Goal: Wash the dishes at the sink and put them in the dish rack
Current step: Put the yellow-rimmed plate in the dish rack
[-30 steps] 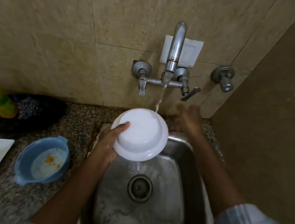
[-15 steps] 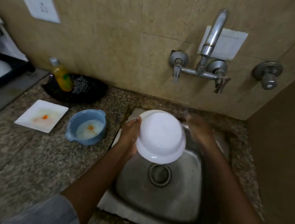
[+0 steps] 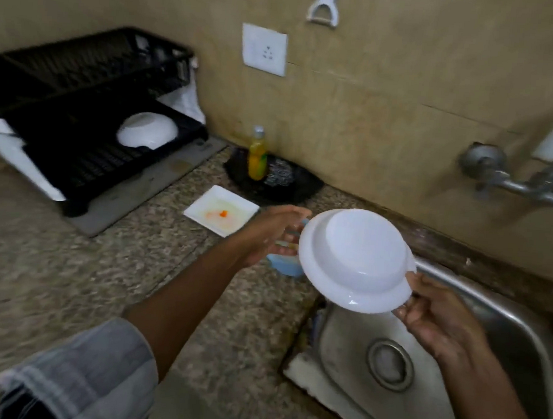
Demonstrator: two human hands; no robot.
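The rack (image 3: 87, 121) stands far left of both grips on the counter (image 3: 64, 285), one white bowl (image 3: 148, 130) already upside down in it, probably so it drains. Nearer the grips lie the soiled square plate (image 3: 221, 211) and, behind it, a dark tray (image 3: 286, 190) with the soap bottle (image 3: 257, 156); they sit close to the sink (image 3: 507, 326), likely waiting their turn. A blue bowl (image 3: 284, 265) peeks out just under the left grip.

The left hand (image 3: 266, 233) reaches forward, forearm stretched over the counter, fingers loosely spread beside the rim of the plate-bowl (image 3: 357, 260); whether they touch it I cannot tell. The right hand (image 3: 439, 311) pinches the bowl's near rim from the right, thumb on top, fingers beneath. The bowl is held tilted, base up, over the sink's left edge, apparently to shed water before going left to the rack. The tap (image 3: 518, 182) is beyond the right grip.
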